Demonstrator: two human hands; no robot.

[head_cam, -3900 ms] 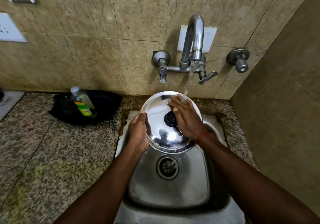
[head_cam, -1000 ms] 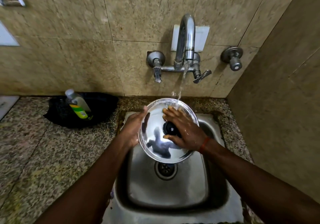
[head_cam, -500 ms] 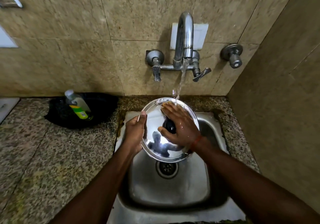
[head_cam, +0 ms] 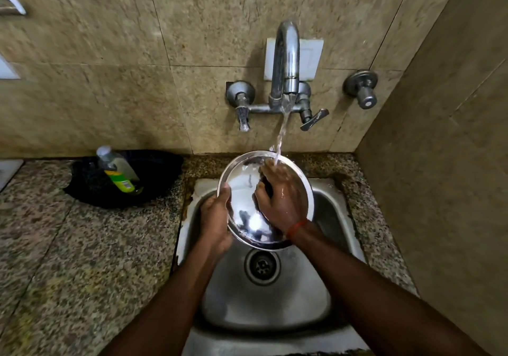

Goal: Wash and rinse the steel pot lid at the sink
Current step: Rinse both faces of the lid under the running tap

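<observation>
**Steel lid goes under the tap at a kitchen sink**

While water streams from the wall-mounted tap (head_cam: 286, 61), a person tilts a steel pot lid (head_cam: 243, 190) over the sink (head_cam: 338, 210), its shiny top face turned toward the camera. The left hand (head_cam: 215, 221) grips the lid by its left rim, thumb hooked over the edge onto the top face and the other fingers hidden behind the metal. The right hand (head_cam: 283, 199) lies spread flat across the lid's centre, fingers splayed and wet, covering most of the dark knob (head_cam: 265, 186) so that only a sliver shows beside the thumb; it presses on the surface rather than closing around anything. A red thread (head_cam: 295, 227) circles the right wrist.

The water stream (head_cam: 281, 135) lands just above the right hand's fingertips, at the lid's far edge. Directly below both grips, at the bottom of the basin, sits the round drain (head_cam: 262, 266). To the left of the left hand's grip, well apart on the speckled granite counter (head_cam: 82, 245), a clear bottle (head_cam: 118, 171) with a green and yellow label leans in a black dish (head_cam: 159, 174). Beyond the hands, a separate valve knob (head_cam: 361, 89) projects from the beige tiled wall (head_cam: 137, 80) to the right of the tap.
</observation>
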